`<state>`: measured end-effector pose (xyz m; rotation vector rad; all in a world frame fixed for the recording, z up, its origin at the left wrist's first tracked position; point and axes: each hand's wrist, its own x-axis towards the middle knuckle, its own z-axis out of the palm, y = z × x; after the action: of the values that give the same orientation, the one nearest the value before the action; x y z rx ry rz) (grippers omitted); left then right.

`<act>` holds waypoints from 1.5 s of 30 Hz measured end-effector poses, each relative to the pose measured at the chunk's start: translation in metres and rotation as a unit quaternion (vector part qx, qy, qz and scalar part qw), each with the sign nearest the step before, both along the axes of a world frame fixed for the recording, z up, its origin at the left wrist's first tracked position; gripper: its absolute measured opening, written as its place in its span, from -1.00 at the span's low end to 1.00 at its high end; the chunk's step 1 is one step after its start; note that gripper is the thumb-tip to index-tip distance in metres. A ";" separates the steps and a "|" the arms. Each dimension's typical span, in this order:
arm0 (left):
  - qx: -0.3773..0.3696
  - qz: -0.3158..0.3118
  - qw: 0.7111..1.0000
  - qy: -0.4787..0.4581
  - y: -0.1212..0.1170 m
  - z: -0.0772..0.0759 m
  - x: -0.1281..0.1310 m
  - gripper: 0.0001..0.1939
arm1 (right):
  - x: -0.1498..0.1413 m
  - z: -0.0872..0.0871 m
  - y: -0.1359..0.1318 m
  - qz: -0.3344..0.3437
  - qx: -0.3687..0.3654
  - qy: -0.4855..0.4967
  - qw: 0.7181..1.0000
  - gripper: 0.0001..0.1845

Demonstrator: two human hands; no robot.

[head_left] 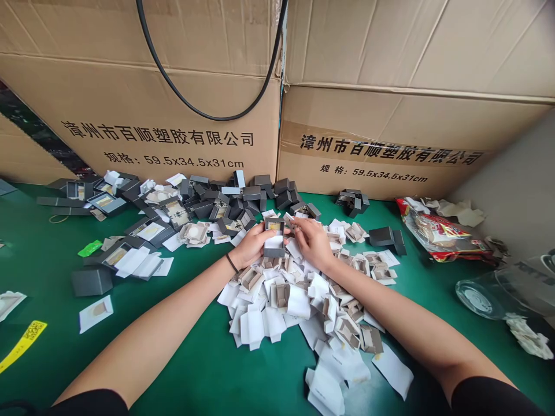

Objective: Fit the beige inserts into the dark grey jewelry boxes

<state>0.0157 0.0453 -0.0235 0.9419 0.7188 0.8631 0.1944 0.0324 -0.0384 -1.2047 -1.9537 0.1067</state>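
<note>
My left hand [252, 245] grips a small dark grey box [274, 251] by its left side, thumb over the edge. The box is open toward me and shows a white insert and a yellowish piece inside. Just right of it, my right hand [311, 241] has its fingers bent and drawn together near the box's edge. What those fingertips hold, if anything, is hidden. Below both hands spreads a heap of folded white and grey card inserts [299, 300]. Behind them lies a pile of dark grey boxes [203, 205], some showing inserts.
Large cardboard cartons [173, 104] wall off the back, with a black cable [221, 118] hanging in front. On the right are a red food bag [446, 231] and a clear plastic jar [498, 289] on its side. A yellow label strip [23, 346] lies on the green table [195, 375].
</note>
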 end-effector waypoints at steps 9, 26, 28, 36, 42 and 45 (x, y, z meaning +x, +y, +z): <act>-0.027 -0.041 0.998 -0.028 -0.003 0.009 -0.004 -0.49 | 0.001 0.001 -0.003 0.021 0.005 0.151 0.988 -0.79; -0.058 -0.018 0.998 -0.026 0.001 0.000 -0.002 -0.67 | 0.000 -0.001 -0.002 0.049 -0.048 0.225 0.972 -0.86; -0.063 -0.019 0.997 -0.034 0.001 -0.001 -0.001 -0.66 | 0.001 -0.002 -0.002 0.040 -0.054 0.219 0.973 -0.85; -0.040 -0.040 0.996 -0.061 -0.001 0.000 0.001 -0.68 | 0.003 -0.005 0.001 0.000 0.013 0.195 0.981 -0.45; -0.025 -0.031 0.999 -0.029 0.001 -0.003 0.001 -0.75 | 0.006 -0.005 -0.005 -0.020 0.090 0.132 0.987 -0.62; -0.008 -0.042 0.999 -0.028 -0.001 -0.002 0.000 -0.73 | 0.005 -0.002 -0.009 0.009 0.159 0.073 0.984 -0.69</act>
<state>0.0156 0.0440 -0.0254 0.9241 0.6319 0.8059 0.1999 0.0235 -0.0400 -0.9426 -1.7730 -0.1034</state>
